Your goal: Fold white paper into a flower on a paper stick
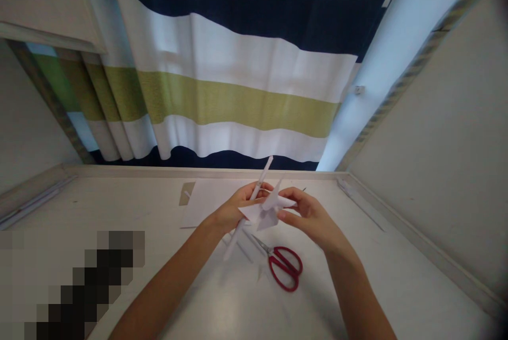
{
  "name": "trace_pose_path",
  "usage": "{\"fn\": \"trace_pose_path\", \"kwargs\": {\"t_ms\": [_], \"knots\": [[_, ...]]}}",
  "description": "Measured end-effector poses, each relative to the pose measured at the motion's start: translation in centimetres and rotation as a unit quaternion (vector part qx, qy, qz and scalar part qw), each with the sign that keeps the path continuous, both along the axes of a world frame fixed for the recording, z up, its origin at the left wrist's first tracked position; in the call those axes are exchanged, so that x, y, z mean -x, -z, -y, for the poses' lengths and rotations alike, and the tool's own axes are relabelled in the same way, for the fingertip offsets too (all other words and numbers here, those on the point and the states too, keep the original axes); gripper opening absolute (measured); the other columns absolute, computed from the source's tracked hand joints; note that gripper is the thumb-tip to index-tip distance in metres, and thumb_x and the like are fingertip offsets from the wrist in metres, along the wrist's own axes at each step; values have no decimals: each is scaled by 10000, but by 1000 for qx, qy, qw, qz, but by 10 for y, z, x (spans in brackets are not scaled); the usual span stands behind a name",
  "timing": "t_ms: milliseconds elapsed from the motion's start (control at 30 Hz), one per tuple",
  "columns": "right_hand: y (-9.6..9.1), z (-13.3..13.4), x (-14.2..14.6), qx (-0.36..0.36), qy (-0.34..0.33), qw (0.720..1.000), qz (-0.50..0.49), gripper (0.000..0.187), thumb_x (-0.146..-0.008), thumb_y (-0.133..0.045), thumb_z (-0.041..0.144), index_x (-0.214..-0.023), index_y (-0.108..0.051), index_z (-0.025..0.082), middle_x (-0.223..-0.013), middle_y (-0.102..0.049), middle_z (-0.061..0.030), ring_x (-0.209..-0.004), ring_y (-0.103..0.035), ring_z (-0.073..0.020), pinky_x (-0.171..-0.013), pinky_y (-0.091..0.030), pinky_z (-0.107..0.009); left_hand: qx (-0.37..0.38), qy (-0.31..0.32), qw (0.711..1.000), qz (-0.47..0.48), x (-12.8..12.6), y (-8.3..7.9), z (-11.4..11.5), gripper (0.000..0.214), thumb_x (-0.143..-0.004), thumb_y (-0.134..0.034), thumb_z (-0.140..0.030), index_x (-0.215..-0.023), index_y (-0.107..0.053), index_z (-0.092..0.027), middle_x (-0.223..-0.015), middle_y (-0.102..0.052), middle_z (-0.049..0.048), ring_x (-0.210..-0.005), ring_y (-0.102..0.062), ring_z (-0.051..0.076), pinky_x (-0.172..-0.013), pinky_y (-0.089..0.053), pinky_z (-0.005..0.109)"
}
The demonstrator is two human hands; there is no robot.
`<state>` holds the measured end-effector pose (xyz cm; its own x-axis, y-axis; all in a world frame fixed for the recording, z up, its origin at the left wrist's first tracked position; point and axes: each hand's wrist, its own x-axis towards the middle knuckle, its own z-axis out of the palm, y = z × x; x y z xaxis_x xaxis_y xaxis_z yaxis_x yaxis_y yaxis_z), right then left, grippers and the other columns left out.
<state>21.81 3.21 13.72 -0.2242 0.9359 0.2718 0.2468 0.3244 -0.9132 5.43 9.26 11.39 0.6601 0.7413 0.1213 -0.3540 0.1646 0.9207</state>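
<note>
My left hand point(232, 213) is closed around a thin white rolled paper stick point(262, 176) that slants up toward the curtain and down below the hand. My right hand point(309, 215) pinches a small folded white paper piece point(266, 213) that sits against the stick between both hands. Both hands hover above the white tabletop point(397, 287). Red-handled scissors point(283, 264) lie shut on the table just below the hands.
A white sheet of paper point(206, 202) lies flat behind the hands, with a tan scrap point(186, 194) at its left edge. A striped navy, white and green curtain point(238, 101) hangs behind the table. Walls close in on both sides.
</note>
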Motion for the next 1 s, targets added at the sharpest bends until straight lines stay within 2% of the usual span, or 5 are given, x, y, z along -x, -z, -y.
{"fn": "trace_pose_path", "kwargs": {"t_ms": [133, 333, 533, 800, 1000], "knots": [[0, 1, 1, -2, 0, 1000, -29, 211, -654, -662, 247, -779, -500, 194, -787, -522, 9, -762, -512, -120, -696, -431, -262, 9, 15, 1000, 6, 0, -1, 2, 338, -614, -687, -218, -901, -525, -146, -702, -556, -8, -575, -514, 82, -524, -359, 173], [-5, 3, 1, -7, -1, 1000, -1, 253, -620, -689, 233, -825, -546, 194, -809, -563, 6, -755, -527, -121, -695, -429, -255, 12, 14, 1000, 6, -2, 1, 2, 287, -640, -672, -205, -882, -534, -135, -705, -557, -8, -575, -510, 72, -522, -359, 163], [-3, 3, 1, 24, 13, 1000, -5, 208, -611, -690, 257, -757, -565, 178, -740, -571, 11, -679, -536, -106, -630, -437, -232, 9, 17, 1000, 12, -2, 4, 0, 317, -635, -688, -215, -899, -537, -128, -758, -569, 12, -629, -531, 92, -560, -380, 175], [-3, 3, 3, 51, 32, 998, -16, 302, -595, -694, 281, -866, -598, 189, -853, -609, -19, -714, -571, -129, -622, -466, -243, 9, 17, 1000, 14, -3, 6, -1, 321, -638, -687, -211, -909, -534, -133, -753, -573, 9, -626, -531, 91, -564, -380, 177], [-5, 2, 3, 22, 26, 999, -13, 211, -599, -691, 273, -771, -618, 176, -775, -631, -15, -731, -575, -143, -677, -456, -264, 12, 11, 1000, 17, -3, 4, -1, 325, -626, -698, -232, -889, -533, -135, -724, -562, -5, -601, -517, 77, -548, -367, 168]]}}
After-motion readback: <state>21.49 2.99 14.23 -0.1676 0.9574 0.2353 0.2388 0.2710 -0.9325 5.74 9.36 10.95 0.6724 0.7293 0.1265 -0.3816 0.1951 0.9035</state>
